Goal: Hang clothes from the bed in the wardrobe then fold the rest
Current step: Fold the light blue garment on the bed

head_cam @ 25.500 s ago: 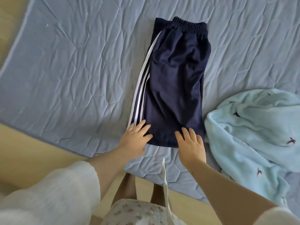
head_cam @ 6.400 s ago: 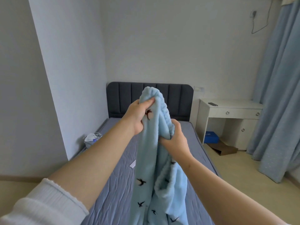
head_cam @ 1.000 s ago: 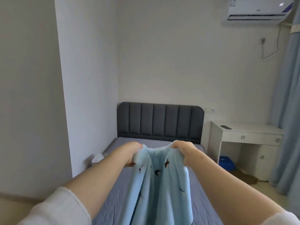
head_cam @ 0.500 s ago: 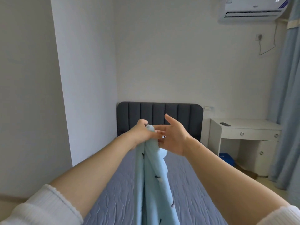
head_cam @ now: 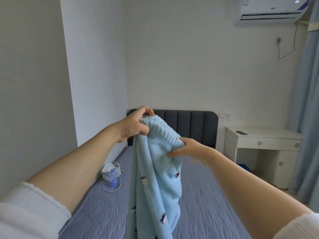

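A light blue fleece garment [head_cam: 155, 178] with small dark bird prints hangs in the air above the bed [head_cam: 203, 195]. Its ribbed elastic waistband is at the top. My left hand [head_cam: 136, 125] grips the left end of the waistband, raised at about headboard height. My right hand [head_cam: 186, 149] pinches the waistband's right end a little lower, thumb underneath. The cloth drops straight down out of the bottom of the view. The navy trousers are out of sight.
The bed has a blue quilted cover and a dark padded headboard [head_cam: 189, 125]. A water bottle [head_cam: 113, 180], a small bag and a white cable lie by the left wall. A white desk [head_cam: 262, 144] and blue curtain [head_cam: 305, 118] stand at right.
My hands, close together half a second ago with the right one open, have parted. The right hand now pinches the waistband lower to the right; the left holds its end higher.
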`<state>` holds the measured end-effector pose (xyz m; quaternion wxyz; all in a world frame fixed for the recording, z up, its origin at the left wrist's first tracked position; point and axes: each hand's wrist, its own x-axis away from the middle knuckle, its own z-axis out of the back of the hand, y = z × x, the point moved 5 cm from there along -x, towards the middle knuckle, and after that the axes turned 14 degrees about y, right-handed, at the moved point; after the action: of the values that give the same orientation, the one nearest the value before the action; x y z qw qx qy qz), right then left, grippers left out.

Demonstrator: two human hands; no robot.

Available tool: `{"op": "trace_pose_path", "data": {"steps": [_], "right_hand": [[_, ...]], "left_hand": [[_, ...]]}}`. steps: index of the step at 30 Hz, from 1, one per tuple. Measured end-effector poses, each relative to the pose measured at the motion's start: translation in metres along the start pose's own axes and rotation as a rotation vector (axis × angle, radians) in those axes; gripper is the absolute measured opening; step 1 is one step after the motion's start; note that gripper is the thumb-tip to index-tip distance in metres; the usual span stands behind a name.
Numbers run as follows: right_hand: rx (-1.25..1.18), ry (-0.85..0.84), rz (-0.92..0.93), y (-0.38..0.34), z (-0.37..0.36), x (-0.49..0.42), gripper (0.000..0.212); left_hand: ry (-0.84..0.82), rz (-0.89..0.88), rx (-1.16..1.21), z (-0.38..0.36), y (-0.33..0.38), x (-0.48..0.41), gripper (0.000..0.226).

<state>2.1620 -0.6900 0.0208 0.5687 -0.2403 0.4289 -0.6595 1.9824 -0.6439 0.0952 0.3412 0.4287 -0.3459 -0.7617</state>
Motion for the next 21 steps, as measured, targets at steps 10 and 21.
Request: {"op": "trace_pose_path", "data": {"steps": [10, 21], "right_hand": [[-0.507, 0.485, 0.169, -0.050, 0.039, 0.011, 0.042], [-0.789, 0.578, 0.250, -0.098, 0.081, 0.030, 0.016]], "left_hand": [[0.455, -0.055, -0.788, 0.046, -0.003, 0.000, 0.050], [0.840, -0.098, -0.167, 0.073, 0.052, 0.000, 0.016]]}}
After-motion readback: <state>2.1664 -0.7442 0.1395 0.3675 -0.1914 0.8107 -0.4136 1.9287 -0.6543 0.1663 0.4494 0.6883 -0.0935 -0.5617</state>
